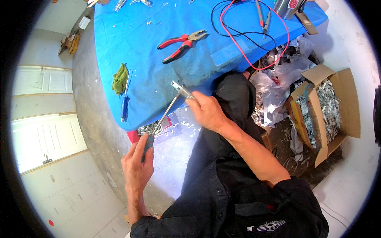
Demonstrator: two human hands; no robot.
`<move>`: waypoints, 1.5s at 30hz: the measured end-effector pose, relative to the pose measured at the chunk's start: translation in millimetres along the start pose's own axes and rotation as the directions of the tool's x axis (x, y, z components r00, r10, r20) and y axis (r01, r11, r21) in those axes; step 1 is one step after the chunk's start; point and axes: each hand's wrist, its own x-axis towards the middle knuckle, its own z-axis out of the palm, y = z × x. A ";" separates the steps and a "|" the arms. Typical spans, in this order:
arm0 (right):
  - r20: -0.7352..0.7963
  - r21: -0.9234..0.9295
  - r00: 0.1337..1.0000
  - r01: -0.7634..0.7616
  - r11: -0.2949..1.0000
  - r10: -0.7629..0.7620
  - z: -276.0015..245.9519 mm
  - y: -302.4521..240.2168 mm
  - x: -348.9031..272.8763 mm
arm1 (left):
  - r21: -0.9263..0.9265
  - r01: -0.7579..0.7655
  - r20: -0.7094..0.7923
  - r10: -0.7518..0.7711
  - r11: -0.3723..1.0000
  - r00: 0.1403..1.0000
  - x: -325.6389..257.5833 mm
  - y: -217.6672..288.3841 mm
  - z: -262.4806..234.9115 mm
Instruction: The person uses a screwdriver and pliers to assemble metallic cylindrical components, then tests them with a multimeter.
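My left hand (137,158) is closed around the dark teal handle of a screwdriver (168,109), whose long metal shaft slants up to the right. Its tip meets a small, narrow silvery metal part (181,89) in my right hand (208,112), pinched between thumb and fingers. Both hands are over the near edge of the blue-covered table (143,91). Combination pliers (183,44) with red and black handles lie on the cloth beyond my right hand. A blue-handled screwdriver (125,104) rests at the left, beside a crumpled green cloth (120,79).
Red and black test leads (238,33) loop across the far right of the table, near a metal mug (286,8). A cardboard box (349,103) full of silvery metal pieces stands at the right by plastic bags (274,83). Below the table edge sits a red container (133,136) with small parts.
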 end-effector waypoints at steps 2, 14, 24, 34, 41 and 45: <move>-0.018 -0.024 1.000 0.024 0.999 -0.025 1.7 1.3 -0.6 | 0.088 -0.043 0.000 0.043 0.995 0.999 -0.8 1.6 -1.4; -0.051 -0.135 0.996 0.071 0.988 -0.078 2.8 -0.5 -2.3 | -0.289 0.220 0.116 -0.194 0.932 0.974 -7.0 -8.9 4.0; 0.132 0.199 0.984 -0.146 0.969 0.121 -3.1 2.0 7.8 | -0.360 0.367 0.285 -0.274 0.858 0.919 -7.8 -16.6 8.1; 0.144 -0.204 0.988 -0.022 0.979 0.052 -0.3 1.0 4.5 | -0.366 0.264 0.279 -0.166 0.893 0.946 -6.1 -5.9 6.2; 0.152 -0.325 0.988 0.027 0.945 0.024 -0.6 -4.6 3.9 | -0.059 0.009 0.144 0.000 0.998 0.990 2.1 8.6 -6.5; 0.113 -0.310 0.994 0.025 0.950 0.011 0.5 -7.0 2.6 | 0.197 -0.022 0.201 -0.018 0.980 0.979 5.6 29.1 -17.6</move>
